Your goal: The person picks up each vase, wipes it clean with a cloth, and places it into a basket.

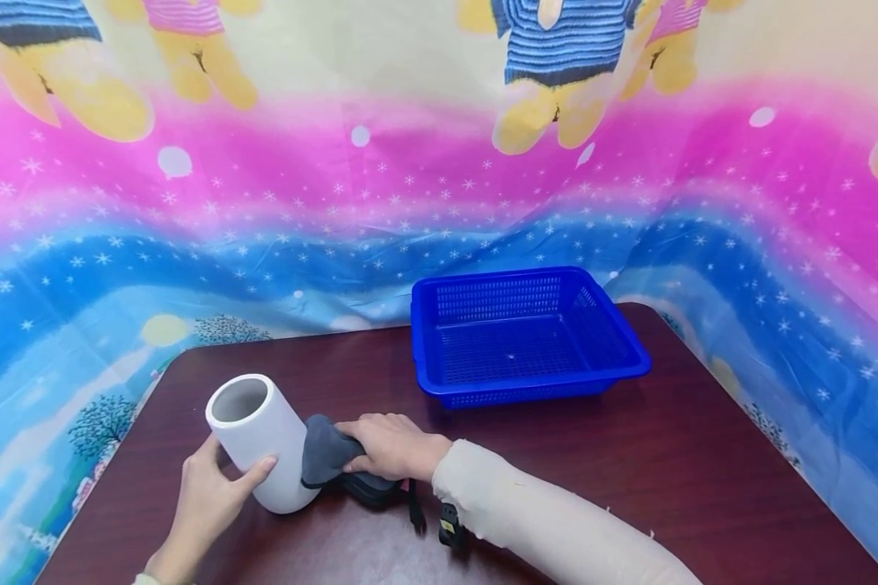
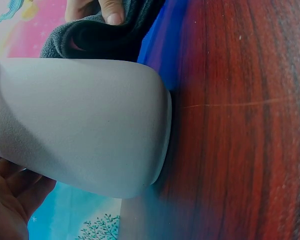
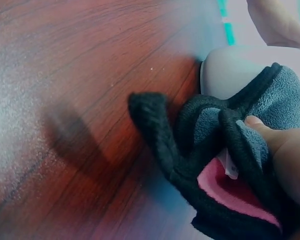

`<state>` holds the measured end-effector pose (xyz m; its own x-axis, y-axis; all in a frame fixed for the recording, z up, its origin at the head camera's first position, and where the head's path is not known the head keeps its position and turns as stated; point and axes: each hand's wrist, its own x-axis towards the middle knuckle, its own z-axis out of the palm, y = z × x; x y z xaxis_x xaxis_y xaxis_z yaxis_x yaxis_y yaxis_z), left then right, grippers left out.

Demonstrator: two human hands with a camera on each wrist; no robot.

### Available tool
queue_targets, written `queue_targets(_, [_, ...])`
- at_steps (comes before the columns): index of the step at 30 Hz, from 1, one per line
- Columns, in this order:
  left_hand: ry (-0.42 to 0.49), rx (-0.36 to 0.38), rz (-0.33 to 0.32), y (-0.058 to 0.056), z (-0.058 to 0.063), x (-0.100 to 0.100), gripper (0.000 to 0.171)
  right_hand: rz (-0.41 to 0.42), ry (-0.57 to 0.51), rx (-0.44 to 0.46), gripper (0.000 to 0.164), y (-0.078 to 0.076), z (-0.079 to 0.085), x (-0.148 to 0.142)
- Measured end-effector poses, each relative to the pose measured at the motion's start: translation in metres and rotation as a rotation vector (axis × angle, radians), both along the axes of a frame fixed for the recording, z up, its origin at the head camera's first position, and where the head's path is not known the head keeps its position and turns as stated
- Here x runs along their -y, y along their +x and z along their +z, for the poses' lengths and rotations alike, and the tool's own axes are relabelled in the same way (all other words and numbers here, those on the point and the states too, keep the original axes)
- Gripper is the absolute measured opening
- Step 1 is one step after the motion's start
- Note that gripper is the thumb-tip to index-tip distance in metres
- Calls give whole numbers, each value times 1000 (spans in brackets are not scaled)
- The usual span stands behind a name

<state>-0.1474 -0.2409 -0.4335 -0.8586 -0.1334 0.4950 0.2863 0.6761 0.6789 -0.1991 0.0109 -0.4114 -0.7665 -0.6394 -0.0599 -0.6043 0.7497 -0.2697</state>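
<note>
A white vase (image 1: 284,443) with a round open mouth stands on the table at the left in the head view, its mouth facing up. My left hand (image 1: 208,497) grips it from the left, thumb across the front and fingers behind. In my right hand (image 1: 395,447) is a bunched grey cloth (image 1: 329,451) with dark edging, pressed to the right side of the vase. The right wrist view shows a pink inner side (image 3: 232,192) of the cloth and a dark strip hanging from it. The right thumb (image 3: 262,127) lies on top of the cloth.
A blue plastic basket (image 1: 534,375) with mesh walls stands at the back right of the dark red-brown table (image 1: 629,479). A printed curtain (image 1: 336,179) hangs behind and along both sides. A small black device (image 1: 449,526) is at the right wrist.
</note>
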Motion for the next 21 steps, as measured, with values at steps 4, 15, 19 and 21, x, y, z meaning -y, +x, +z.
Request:
queue_targets(4, [-2, 1, 2, 0, 0, 0, 55, -1, -1, 8, 59, 1, 0, 0])
queue_targets(15, [-2, -5, -5, 0, 0, 0, 56, 8, 89, -33, 49, 3, -13, -4])
queue_targets(19, [4, -2, -12, 0, 0, 1, 56, 6, 92, -33, 50, 2, -13, -3])
queue_targets(21, [6, -2, -11, 0, 0, 1, 56, 5, 93, -30, 49, 2, -12, -3])
